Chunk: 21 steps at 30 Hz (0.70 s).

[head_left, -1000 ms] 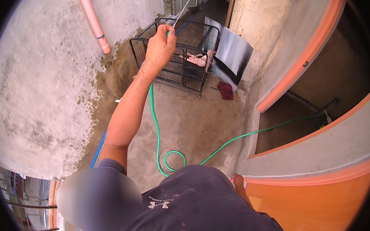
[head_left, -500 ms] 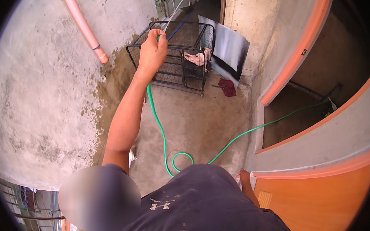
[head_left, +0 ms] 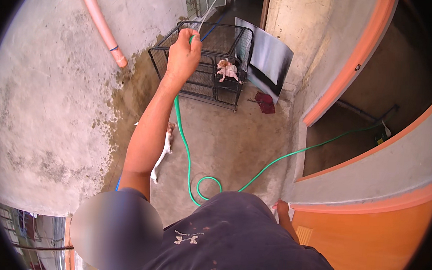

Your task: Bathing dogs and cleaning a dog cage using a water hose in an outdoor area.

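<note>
My left hand (head_left: pixel 185 54), on a raised arm, is closed round the end of a green hose (head_left: pixel 182 133). A pale stream of water (head_left: pixel 208 13) arcs up and away from the hose's end. Beyond the hand stands a black wire cage (head_left: pixel 199 87) holding a white-and-brown dog (head_left: pixel 228 70). Another white-and-brown dog (head_left: pixel 164 154) is on the floor beside my left forearm, which partly covers it. Low on the right, my right hand (head_left: pixel 282 207) looks closed beside the orange door; what it grips, if anything, cannot be made out.
The hose loops on the concrete floor (head_left: pixel 245 137) and runs into a dark doorway at right. A grey-white panel (head_left: pixel 271 59) leans behind the cage, near a dark red cloth (head_left: pixel 264 102). A pink pipe (head_left: pixel 101 24) hangs along the left wall. An orange door (head_left: pixel 368 238) stands at right.
My left hand has shifted slightly right and up in view, still on the hose. The caged dog has changed posture, head now raised at left. The floor dog shows more beside my forearm.
</note>
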Each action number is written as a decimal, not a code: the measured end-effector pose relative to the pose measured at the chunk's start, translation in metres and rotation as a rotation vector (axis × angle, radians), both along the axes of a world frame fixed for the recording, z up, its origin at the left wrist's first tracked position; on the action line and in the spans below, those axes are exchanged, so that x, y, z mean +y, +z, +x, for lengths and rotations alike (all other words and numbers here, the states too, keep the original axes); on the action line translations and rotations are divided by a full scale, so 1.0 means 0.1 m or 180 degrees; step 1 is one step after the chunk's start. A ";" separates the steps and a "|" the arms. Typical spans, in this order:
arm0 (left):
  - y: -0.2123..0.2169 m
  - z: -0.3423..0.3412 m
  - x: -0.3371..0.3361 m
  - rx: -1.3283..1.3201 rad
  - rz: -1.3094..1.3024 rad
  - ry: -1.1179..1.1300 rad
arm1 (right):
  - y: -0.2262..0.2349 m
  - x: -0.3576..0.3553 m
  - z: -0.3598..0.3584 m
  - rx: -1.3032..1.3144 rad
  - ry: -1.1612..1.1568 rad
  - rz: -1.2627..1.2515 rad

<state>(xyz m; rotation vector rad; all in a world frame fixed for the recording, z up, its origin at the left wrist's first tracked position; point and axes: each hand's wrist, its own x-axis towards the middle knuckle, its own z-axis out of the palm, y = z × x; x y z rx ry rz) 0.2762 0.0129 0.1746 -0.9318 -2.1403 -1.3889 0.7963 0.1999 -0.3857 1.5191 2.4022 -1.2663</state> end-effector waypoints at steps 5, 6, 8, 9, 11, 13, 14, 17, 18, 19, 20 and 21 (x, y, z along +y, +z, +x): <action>0.05 -0.01 0.00 0.0088 0.0163 -0.0075 | 0.02 0.03 0.05 -0.0049 0.0092 0.0155; 0.06 0.00 0.00 0.0117 0.0194 -0.0090 | 0.05 0.03 0.03 -0.0053 0.0103 0.0163; 0.10 0.02 0.00 0.0101 0.0195 -0.0099 | 0.10 0.02 -0.01 -0.0047 -0.0179 -0.0173; 0.11 0.02 -0.01 0.0091 0.0186 -0.0117 | 0.17 0.01 -0.04 -0.0048 -0.0170 -0.0167; 0.15 0.04 0.02 0.0098 0.0190 -0.0115 | 0.28 -0.01 -0.09 -0.0203 -0.0153 -0.0206; 0.17 0.02 0.02 0.0072 0.0226 -0.0139 | 0.21 0.03 -0.02 -0.0159 -0.0039 -0.0039; 0.18 0.01 0.02 0.0044 0.0231 -0.0134 | 0.16 0.05 0.03 -0.0106 0.0086 0.0115; 0.16 -0.01 0.03 0.0012 0.0219 -0.0127 | 0.25 0.03 -0.02 -0.0041 -0.0199 -0.0103; 0.15 -0.01 0.03 -0.0011 0.0210 -0.0123 | 0.33 0.01 -0.05 -0.0038 -0.0198 -0.0101; 0.14 -0.02 0.04 -0.0010 0.0214 -0.0121 | 0.38 -0.01 -0.07 -0.0003 -0.0397 -0.0235; 0.13 -0.02 0.05 -0.0001 0.0253 -0.0146 | 0.44 -0.02 -0.10 0.0034 -0.0594 -0.0368; 0.13 -0.03 0.05 0.0000 0.0295 -0.0178 | 0.43 -0.01 -0.08 0.0030 -0.0599 -0.0362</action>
